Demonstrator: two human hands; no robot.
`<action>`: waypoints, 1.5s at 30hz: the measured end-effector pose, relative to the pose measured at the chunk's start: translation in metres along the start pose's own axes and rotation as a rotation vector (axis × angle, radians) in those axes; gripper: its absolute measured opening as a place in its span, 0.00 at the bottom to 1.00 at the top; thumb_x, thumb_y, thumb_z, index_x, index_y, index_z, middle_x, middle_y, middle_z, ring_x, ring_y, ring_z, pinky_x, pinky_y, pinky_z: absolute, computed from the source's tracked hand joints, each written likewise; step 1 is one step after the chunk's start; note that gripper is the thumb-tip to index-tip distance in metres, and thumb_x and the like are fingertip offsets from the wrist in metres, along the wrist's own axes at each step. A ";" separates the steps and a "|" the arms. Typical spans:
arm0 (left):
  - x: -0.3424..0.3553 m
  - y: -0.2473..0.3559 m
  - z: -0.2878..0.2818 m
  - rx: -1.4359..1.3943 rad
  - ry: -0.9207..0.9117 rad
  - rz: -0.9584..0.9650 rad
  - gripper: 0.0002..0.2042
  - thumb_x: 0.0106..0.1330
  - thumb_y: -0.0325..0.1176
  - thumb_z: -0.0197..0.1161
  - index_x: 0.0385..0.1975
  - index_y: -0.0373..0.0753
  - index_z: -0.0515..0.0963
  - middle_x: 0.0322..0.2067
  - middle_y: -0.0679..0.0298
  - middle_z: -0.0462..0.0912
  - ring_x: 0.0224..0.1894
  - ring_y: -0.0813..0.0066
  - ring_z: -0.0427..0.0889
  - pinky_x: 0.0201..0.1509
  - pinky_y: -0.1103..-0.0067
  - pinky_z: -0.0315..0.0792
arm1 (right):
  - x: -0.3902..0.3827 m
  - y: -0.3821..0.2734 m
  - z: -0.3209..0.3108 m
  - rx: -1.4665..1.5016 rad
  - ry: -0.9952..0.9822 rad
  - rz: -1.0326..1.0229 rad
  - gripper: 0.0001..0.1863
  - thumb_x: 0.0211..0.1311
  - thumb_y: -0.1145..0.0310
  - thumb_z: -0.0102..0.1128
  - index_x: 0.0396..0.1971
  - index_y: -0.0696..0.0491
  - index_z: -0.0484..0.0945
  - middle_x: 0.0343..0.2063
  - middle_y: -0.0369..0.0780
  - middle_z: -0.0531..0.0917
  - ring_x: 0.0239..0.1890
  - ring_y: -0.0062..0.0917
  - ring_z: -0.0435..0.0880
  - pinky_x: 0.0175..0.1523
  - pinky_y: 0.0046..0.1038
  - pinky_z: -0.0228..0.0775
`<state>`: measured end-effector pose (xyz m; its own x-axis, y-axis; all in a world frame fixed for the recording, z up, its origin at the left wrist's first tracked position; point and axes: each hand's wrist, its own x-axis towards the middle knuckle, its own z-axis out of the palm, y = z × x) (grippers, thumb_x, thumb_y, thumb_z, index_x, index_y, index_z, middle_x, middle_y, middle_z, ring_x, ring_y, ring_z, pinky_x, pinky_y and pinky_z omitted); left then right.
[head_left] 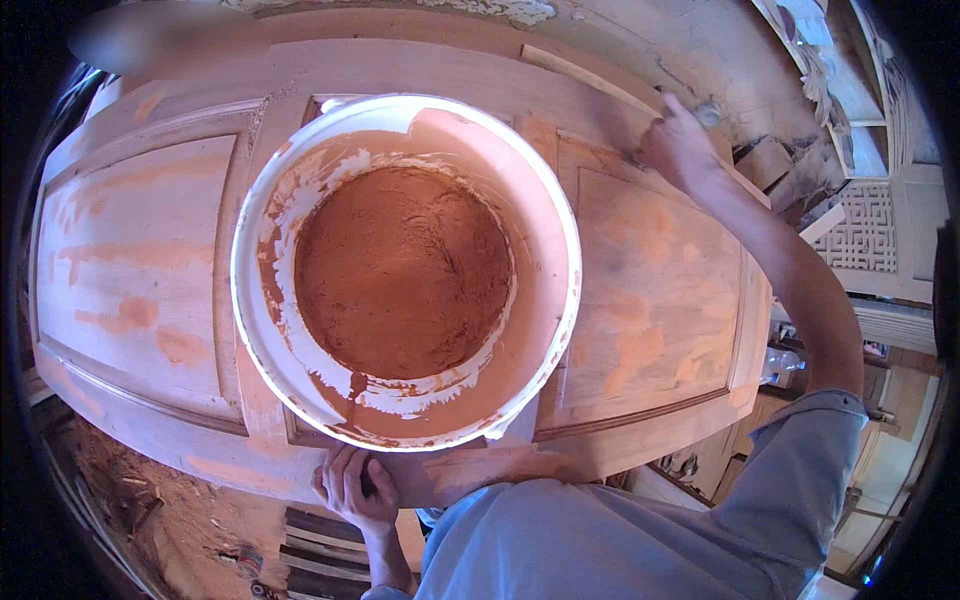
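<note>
A white bucket (570, 290) stands on a wooden panelled door (480, 462). Reddish-brown paste (405, 270) lies in its bottom, with smears up its inner wall. My left hand (357, 488) is at the door's near edge, just below the bucket's rim, its fingers curled; whatever they may hold is hidden. Stretched out to the far right, my right hand (680, 148) is closed at the door's far edge, beside a long wooden strip (590, 78). What it grips, if anything, I cannot make out.
Orange-brown filler patches (140, 312) mark the door's panels. Reddish dust (215, 510) covers the floor at lower left, near dark slats (325, 545). On the right are a carved lattice panel (860, 230), a clear plastic bottle (782, 364) and stacked wood pieces.
</note>
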<state>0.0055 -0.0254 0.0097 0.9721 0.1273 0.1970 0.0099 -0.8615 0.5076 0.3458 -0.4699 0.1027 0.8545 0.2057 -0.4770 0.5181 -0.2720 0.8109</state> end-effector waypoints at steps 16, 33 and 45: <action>-0.001 0.002 0.000 0.021 0.013 -0.016 0.08 0.67 0.34 0.60 0.35 0.36 0.81 0.37 0.58 0.84 0.45 0.57 0.82 0.54 0.63 0.66 | -0.006 -0.010 -0.020 0.188 0.065 0.004 0.23 0.64 0.42 0.53 0.26 0.44 0.86 0.24 0.31 0.82 0.38 0.24 0.80 0.64 0.33 0.53; -0.006 0.000 0.001 0.029 0.005 -0.030 0.09 0.66 0.34 0.60 0.34 0.35 0.80 0.37 0.57 0.83 0.44 0.55 0.80 0.54 0.60 0.67 | 0.009 -0.001 0.013 0.146 0.120 -0.009 0.23 0.66 0.43 0.50 0.32 0.46 0.84 0.28 0.32 0.83 0.43 0.23 0.81 0.64 0.32 0.53; -0.007 -0.006 0.002 0.042 0.020 0.010 0.09 0.67 0.37 0.60 0.33 0.37 0.79 0.37 0.59 0.83 0.42 0.59 0.81 0.54 0.61 0.65 | 0.003 -0.010 0.008 -0.060 0.130 -0.038 0.12 0.67 0.56 0.52 0.36 0.42 0.85 0.32 0.30 0.82 0.42 0.22 0.82 0.63 0.31 0.54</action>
<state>-0.0006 -0.0222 0.0041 0.9674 0.1279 0.2187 0.0104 -0.8826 0.4699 0.3430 -0.4744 0.0901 0.8201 0.3358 -0.4632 0.5439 -0.2061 0.8135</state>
